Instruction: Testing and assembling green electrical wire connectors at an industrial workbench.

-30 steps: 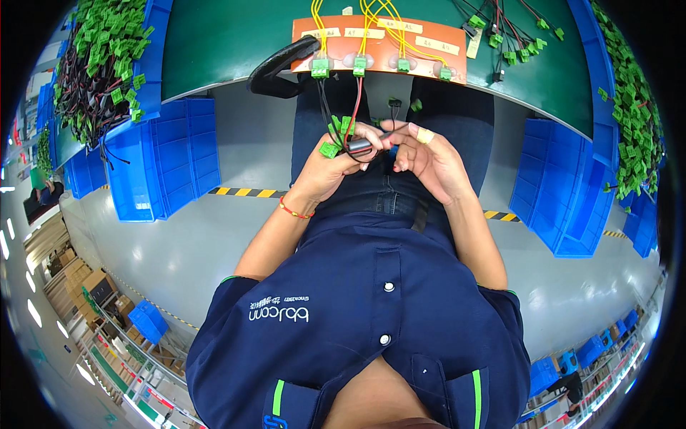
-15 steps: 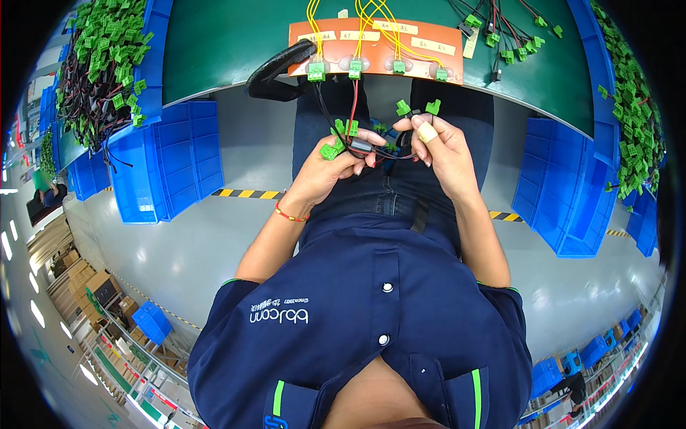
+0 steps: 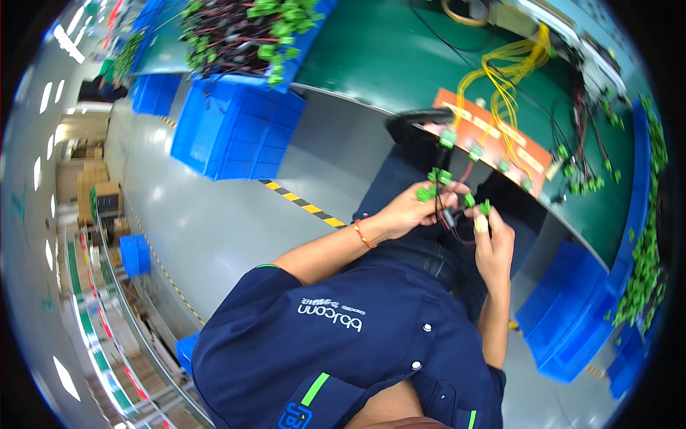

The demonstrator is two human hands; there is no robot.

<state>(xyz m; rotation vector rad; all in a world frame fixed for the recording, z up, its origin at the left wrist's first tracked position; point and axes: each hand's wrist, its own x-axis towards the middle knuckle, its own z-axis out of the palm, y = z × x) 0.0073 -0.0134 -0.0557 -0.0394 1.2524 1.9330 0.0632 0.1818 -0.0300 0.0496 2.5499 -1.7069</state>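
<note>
My left hand [image 3: 409, 214] is closed around a wire harness with green plug connectors [image 3: 426, 194] at its ends. A small dark cylinder [image 3: 448, 219] sits on the harness wires between my hands. My right hand [image 3: 494, 247], with a yellowish wrap on one finger, pinches the harness's other end beside more green connectors [image 3: 485, 207]. Just beyond my hands, an orange board [image 3: 463, 107] with paper labels lies at the bench edge. Green sockets [image 3: 476, 151] line its near side, with yellow wires behind. Dark and red wires run from the sockets toward my left hand.
A curved black object [image 3: 411, 127] juts past the board's left end. Blue bins [image 3: 229, 136] heaped with green-ended harnesses stand left, and another blue bin [image 3: 572, 307] stands right. Loose harnesses [image 3: 589, 186] lie on the green bench [image 3: 357, 61].
The view has swung left and tilted, so bench and hands appear farther right. My hands have come closer together, both still on the harness.
</note>
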